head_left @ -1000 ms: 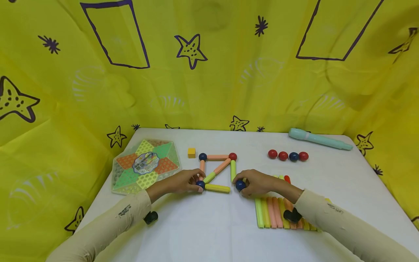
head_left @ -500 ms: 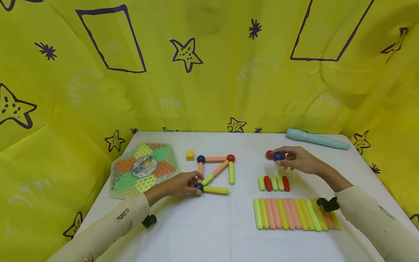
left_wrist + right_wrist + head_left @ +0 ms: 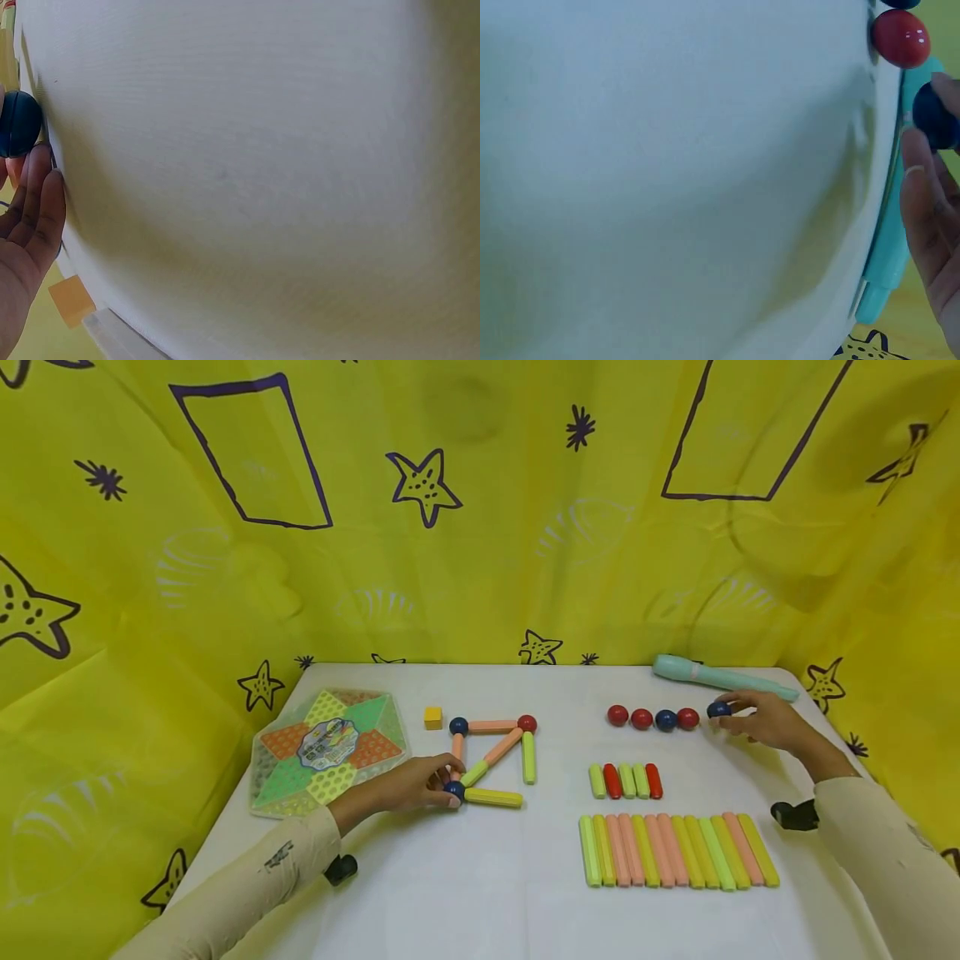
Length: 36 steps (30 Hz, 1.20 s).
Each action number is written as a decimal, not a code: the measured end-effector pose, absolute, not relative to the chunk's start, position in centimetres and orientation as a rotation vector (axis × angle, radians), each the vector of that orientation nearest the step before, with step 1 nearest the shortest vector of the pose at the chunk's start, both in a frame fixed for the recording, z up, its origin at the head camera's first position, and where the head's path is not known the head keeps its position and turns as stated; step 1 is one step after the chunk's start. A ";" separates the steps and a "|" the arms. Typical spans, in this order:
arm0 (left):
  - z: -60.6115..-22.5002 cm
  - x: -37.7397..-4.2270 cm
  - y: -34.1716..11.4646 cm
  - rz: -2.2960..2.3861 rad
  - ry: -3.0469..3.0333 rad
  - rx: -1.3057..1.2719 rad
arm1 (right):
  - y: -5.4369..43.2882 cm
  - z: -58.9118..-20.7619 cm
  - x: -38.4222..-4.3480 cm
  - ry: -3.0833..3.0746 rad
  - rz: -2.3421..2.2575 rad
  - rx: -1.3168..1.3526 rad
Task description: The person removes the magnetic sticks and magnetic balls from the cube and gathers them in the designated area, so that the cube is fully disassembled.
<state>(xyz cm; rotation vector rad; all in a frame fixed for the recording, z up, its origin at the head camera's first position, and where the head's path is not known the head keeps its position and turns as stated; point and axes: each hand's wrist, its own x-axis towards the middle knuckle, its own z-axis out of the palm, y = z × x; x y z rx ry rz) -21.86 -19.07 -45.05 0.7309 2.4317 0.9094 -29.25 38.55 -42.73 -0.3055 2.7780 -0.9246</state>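
Observation:
In the head view my left hand (image 3: 417, 783) holds a dark blue ball (image 3: 453, 791) at the near left corner of a stick-and-ball frame. Orange, green and yellow sticks meet there, among them a yellow stick (image 3: 493, 797) lying to the right. Another blue ball (image 3: 458, 726) and a red ball (image 3: 527, 723) form the far corners, joined by an orange stick (image 3: 492, 727). From the red ball a green stick (image 3: 529, 758) runs toward me, its near end free. My right hand (image 3: 776, 725) pinches a blue ball (image 3: 932, 116) between thumb and fingers, beside a row of balls.
The row has red balls (image 3: 641, 719) and a blue ball (image 3: 666, 720). Short sticks (image 3: 627, 781) and long sticks (image 3: 651, 850) lie in rows at right. Behind is a teal tube (image 3: 723, 677); at left, a hexagonal box (image 3: 292, 777) and yellow cube (image 3: 432, 718).
My right hand has carried its blue ball from beside the frame, past the short sticks, to the right end of the ball row. My left hand stays at the frame's corner.

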 end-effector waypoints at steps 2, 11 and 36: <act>-45.1 -21.9 -19.1 0.911 2.431 0.728 | 38.7 -43.0 -29.6 2.763 -0.900 -0.314; -45.2 -22.0 -19.1 0.901 2.432 0.738 | 38.0 -43.6 -30.3 2.737 -0.815 -0.295; -45.4 -22.1 -19.3 0.898 2.425 0.750 | 37.8 -42.1 -29.0 2.892 -0.762 -0.254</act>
